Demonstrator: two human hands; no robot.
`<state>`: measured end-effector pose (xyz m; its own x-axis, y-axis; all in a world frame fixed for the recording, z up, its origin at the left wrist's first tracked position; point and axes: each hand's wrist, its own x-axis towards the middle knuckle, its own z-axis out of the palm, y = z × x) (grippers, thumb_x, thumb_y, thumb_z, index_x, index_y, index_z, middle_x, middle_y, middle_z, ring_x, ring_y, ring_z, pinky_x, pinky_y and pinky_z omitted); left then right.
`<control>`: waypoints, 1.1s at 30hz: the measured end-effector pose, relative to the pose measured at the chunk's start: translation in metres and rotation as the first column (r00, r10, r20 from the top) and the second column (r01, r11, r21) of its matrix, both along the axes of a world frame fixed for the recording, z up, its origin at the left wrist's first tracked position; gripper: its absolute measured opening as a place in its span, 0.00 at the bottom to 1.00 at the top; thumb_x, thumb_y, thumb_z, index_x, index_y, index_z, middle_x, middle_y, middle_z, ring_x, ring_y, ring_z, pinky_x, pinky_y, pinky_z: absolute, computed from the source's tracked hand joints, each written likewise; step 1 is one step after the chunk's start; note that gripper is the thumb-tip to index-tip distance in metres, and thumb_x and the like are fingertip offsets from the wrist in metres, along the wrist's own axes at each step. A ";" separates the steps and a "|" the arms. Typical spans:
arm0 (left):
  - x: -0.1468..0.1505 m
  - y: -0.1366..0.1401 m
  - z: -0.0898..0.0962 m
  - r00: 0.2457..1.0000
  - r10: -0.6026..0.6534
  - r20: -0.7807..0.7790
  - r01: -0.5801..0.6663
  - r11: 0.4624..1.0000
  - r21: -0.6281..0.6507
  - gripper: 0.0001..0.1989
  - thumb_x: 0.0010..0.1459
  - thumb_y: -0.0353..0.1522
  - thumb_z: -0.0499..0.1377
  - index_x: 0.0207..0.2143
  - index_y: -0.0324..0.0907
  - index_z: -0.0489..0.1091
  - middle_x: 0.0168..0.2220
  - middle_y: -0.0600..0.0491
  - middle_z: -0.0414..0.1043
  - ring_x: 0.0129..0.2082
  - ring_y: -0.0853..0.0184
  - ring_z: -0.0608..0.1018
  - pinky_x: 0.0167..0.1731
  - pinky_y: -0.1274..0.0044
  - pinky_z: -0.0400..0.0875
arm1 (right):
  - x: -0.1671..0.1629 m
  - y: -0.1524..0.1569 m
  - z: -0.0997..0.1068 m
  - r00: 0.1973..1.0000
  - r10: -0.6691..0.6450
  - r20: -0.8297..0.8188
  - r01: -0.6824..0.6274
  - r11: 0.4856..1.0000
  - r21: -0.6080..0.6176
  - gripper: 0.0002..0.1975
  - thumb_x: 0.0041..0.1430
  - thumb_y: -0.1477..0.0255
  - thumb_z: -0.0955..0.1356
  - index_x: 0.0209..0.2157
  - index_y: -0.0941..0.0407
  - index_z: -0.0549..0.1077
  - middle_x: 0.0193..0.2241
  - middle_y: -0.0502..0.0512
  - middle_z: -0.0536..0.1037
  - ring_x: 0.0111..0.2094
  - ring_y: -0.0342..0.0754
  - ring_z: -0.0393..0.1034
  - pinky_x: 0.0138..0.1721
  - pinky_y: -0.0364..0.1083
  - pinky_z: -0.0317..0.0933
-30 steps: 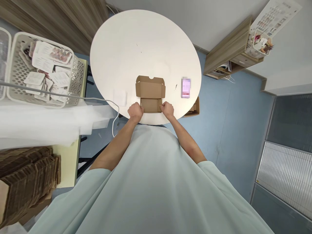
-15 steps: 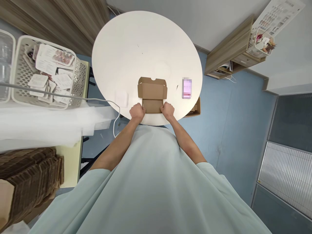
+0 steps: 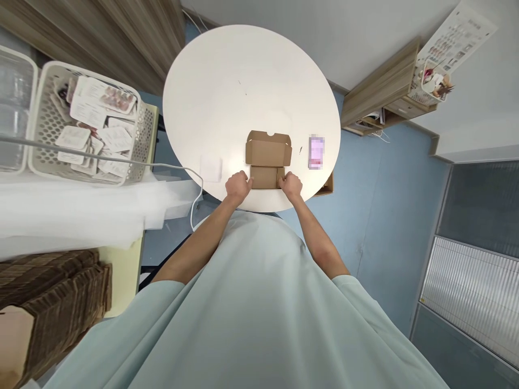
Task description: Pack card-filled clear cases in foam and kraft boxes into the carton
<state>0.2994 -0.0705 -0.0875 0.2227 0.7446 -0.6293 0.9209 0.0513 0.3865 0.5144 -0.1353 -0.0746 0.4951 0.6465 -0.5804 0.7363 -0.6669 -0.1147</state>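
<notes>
A small brown cardboard box lies near the front edge of the white round table, its lid folded up and back with side flaps spread. My left hand is closed at the box's left side, the thumb pressed along the wall. At the opposite side, my right hand pinches the right wall, where a flap is turned inward. Most of the curled fingers on both hands are hidden behind the box walls.
A pixelated pink phone-like item and a thin white pad lie on the table. Left stand a perforated basket of cards, white sheets and stacked flat cardboard. A white cable crosses the left side.
The view has shifted, so the table and box appear further right. At the box's right end, a flap now shows folded inward under my right hand. Both hands stay at the box's sides.
</notes>
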 end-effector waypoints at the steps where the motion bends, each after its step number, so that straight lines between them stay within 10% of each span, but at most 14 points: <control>1: -0.005 0.001 0.001 1.000 0.023 0.022 -0.023 1.000 0.007 0.17 0.75 0.44 0.53 0.53 0.45 0.74 0.52 0.39 0.81 0.54 0.45 0.81 0.53 0.59 0.76 | -0.001 0.000 0.002 1.000 -0.010 0.010 0.010 1.000 0.000 0.09 0.76 0.64 0.67 0.48 0.54 0.74 0.51 0.67 0.84 0.53 0.64 0.80 0.52 0.56 0.73; 13: -0.084 0.040 -0.003 0.899 0.424 0.109 -0.436 0.888 0.147 0.28 0.69 0.35 0.62 0.67 0.36 0.63 0.69 0.29 0.63 0.65 0.40 0.76 0.60 0.55 0.78 | -0.041 0.005 0.035 0.988 -0.144 0.059 0.131 0.974 0.183 0.11 0.77 0.62 0.66 0.47 0.54 0.75 0.50 0.62 0.85 0.50 0.60 0.80 0.49 0.53 0.70; 27: -0.103 0.062 -0.017 0.892 0.447 0.069 -0.447 0.894 -0.003 0.33 0.61 0.36 0.70 0.65 0.36 0.67 0.65 0.28 0.70 0.61 0.34 0.79 0.59 0.50 0.77 | -0.089 0.003 0.053 0.985 -0.172 0.004 0.168 0.967 0.193 0.10 0.75 0.61 0.66 0.41 0.52 0.74 0.45 0.60 0.86 0.44 0.59 0.80 0.49 0.56 0.74; 33: -0.098 0.059 -0.011 0.882 0.456 0.122 -0.458 0.889 -0.013 0.19 0.59 0.38 0.72 0.51 0.41 0.76 0.59 0.35 0.76 0.58 0.41 0.80 0.60 0.54 0.75 | -0.083 -0.004 0.050 0.989 -0.115 -0.093 0.134 0.964 0.228 0.09 0.74 0.62 0.68 0.40 0.52 0.76 0.43 0.59 0.87 0.44 0.58 0.81 0.48 0.55 0.75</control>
<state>0.2010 -0.0112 -0.0985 -0.0723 0.7911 -0.6074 0.7442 0.4483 0.4952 0.4317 -0.1397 -0.0245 0.5394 0.7045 -0.4612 0.6315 -0.7007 -0.3320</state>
